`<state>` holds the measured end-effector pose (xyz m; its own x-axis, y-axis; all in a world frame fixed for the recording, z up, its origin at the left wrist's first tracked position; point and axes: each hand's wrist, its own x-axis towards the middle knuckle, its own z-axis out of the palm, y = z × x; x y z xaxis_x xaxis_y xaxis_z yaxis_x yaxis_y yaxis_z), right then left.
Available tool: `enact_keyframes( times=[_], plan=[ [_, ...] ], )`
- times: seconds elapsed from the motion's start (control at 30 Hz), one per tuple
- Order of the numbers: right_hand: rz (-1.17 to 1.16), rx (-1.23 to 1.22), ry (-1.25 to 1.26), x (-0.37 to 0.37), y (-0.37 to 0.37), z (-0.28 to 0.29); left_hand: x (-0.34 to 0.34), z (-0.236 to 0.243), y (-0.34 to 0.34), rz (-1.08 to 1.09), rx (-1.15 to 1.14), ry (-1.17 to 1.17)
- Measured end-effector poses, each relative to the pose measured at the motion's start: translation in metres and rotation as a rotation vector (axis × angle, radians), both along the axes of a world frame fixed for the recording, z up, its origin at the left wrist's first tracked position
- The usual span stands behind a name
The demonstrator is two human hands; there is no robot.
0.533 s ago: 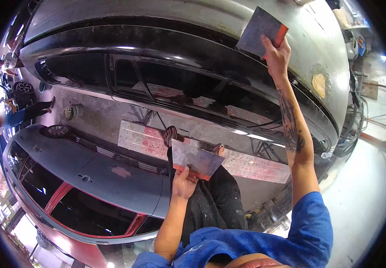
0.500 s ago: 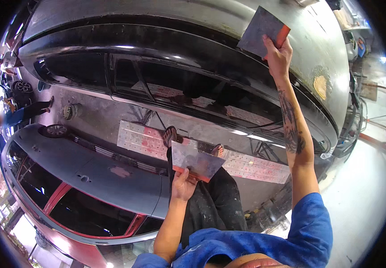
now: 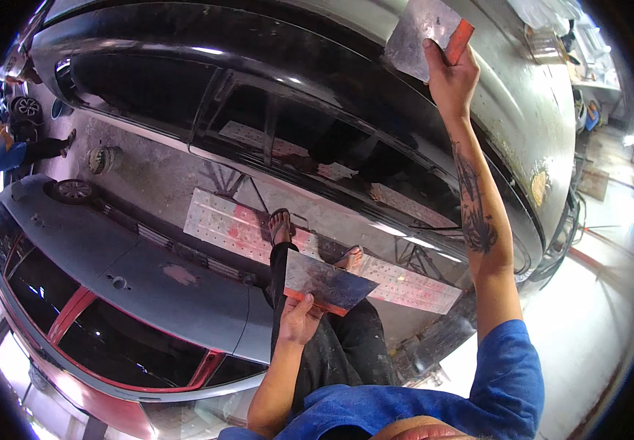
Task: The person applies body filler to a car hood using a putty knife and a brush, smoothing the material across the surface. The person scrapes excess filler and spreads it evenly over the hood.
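My right hand (image 3: 452, 77) is closed on a square metal spreader (image 3: 423, 33) with an orange edge strip, held up over the bare grey roof (image 3: 522, 125) of a black car (image 3: 126, 73); I cannot tell whether the blade touches it. A pale rough patch (image 3: 540, 187) is on the roof's right part. My left hand (image 3: 298, 319) grips a second spreader (image 3: 328, 279), also orange-edged, low in front of my dark trousers. My sandaled feet (image 3: 280, 227) rest on a perforated metal plank (image 3: 412, 290) beside the black car.
A grey car (image 3: 163, 293) with red window frames stands at the lower left. A person (image 3: 12, 154) in blue, loose wheels (image 3: 27, 110) and a bucket (image 3: 104, 159) are at the far left. Assorted items (image 3: 588, 110) crowd the right edge.
My right hand has risen slightly, and its spreader now looks lighter and shinier. The surroundings have shifted a little in the picture as my view turned.
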<state>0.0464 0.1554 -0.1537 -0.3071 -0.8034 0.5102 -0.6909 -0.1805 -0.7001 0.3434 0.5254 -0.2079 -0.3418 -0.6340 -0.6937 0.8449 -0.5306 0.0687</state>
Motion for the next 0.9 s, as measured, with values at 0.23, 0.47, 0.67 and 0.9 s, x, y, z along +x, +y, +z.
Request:
enact_keyframes(
  times=[0.23, 0.47, 0.67, 0.9],
  plan=[
    [0.141, -0.121, 0.06, 0.054, -0.059, -0.006, 0.023, -0.004, -0.012, 0.089, 0.003, 0.012],
    [0.13, -0.002, -0.035, 0.086, -0.102, -0.011, 0.04, -0.007, -0.021, 0.124, -0.002, -0.009],
    [0.16, -0.139, 0.094, 0.11, -0.134, -0.014, 0.05, -0.014, -0.025, 0.162, -0.035, 0.025],
    [0.18, -0.124, 0.153, 0.144, -0.168, -0.013, 0.061, -0.016, -0.032, 0.199, -0.043, 0.001]
  ],
)
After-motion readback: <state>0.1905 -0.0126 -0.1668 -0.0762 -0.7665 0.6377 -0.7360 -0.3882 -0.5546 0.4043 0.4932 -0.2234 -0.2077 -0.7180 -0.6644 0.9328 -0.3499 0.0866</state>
